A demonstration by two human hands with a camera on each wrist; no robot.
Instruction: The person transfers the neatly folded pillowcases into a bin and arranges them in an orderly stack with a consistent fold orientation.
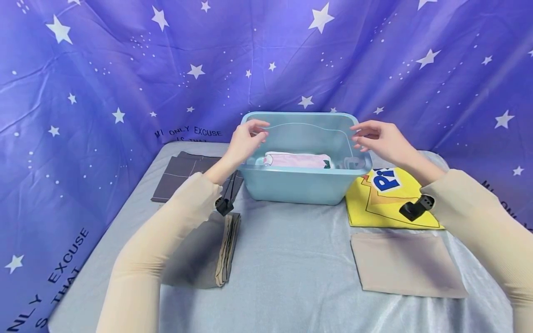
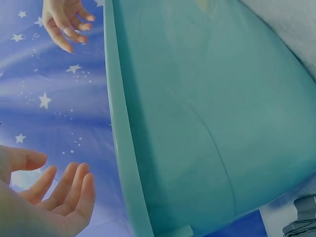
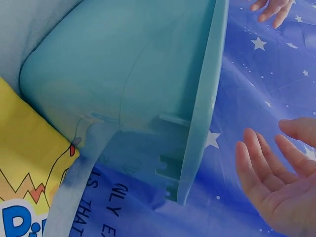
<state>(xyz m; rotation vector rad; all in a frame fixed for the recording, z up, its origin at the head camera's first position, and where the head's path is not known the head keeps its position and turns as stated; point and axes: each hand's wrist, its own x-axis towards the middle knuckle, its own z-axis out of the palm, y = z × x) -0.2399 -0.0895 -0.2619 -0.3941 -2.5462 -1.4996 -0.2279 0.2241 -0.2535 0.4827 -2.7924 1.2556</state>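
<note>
A light blue plastic tub [image 1: 291, 187] stands at the back of the table. Inside it lies a folded pink cloth [image 1: 297, 160] with a white edge and a dark green patch. Above the tub's left end I see my left hand [image 1: 246, 141], its fingers loosely bent with nothing between them. Over the right end hovers my right hand [image 1: 383, 138], likewise relaxed and holding nothing. In the left wrist view the left hand [image 2: 54, 197] is beside the tub's rim [image 2: 121, 133], apart from it. The right wrist view has the right hand [image 3: 276, 182] palm visible, away from the rim.
Dark grid-patterned folded cloth [image 1: 172, 178] and a thick grey-brown folded stack [image 1: 195, 259] lie left of the tub. To the right are a yellow printed folded cloth [image 1: 358, 208] and a beige folded cloth [image 1: 408, 263]. A purple star-patterned curtain [image 1: 250, 55] hangs behind.
</note>
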